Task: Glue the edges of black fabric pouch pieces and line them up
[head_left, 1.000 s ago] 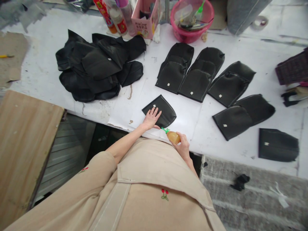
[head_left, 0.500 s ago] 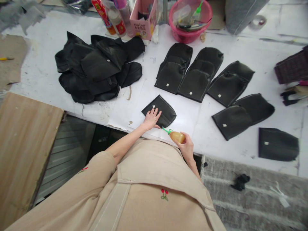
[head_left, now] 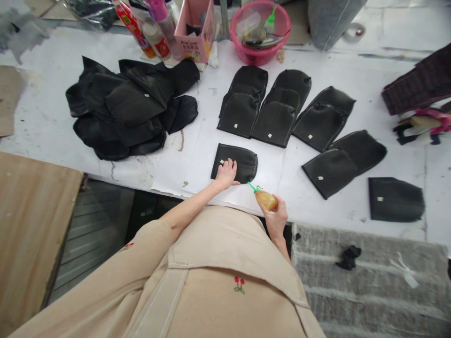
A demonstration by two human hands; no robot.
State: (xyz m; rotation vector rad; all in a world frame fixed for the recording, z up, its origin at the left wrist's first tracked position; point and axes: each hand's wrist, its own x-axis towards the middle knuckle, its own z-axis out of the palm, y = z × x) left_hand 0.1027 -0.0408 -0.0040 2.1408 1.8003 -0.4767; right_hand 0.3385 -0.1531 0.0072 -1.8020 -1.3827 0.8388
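Observation:
My left hand [head_left: 226, 174] lies with its fingers spread on a black leather-like piece [head_left: 244, 162], which has one rounded end and a small white tag near its straight edge. In my right hand [head_left: 277, 217] is a squeeze bottle [head_left: 267, 200] of amber liquid, probably glue. Its green nozzle [head_left: 252, 187] points at the lower edge of the piece, near the rounded end; whether the tip touches is too small to tell.
Several similar black pieces [head_left: 275, 122] lie in overlapping rows to the right. A heap of black pieces [head_left: 130, 108] is at the left. Behind stand a pink basin [head_left: 260, 56], a pink box [head_left: 192, 44] and bottles [head_left: 132, 28]. A wooden board [head_left: 35, 225] is at the lower left.
The black piece under my left hand has turned, so its rounded end now points right. The bottle's nozzle has shifted right along its edge. The whole view has also shifted a little.

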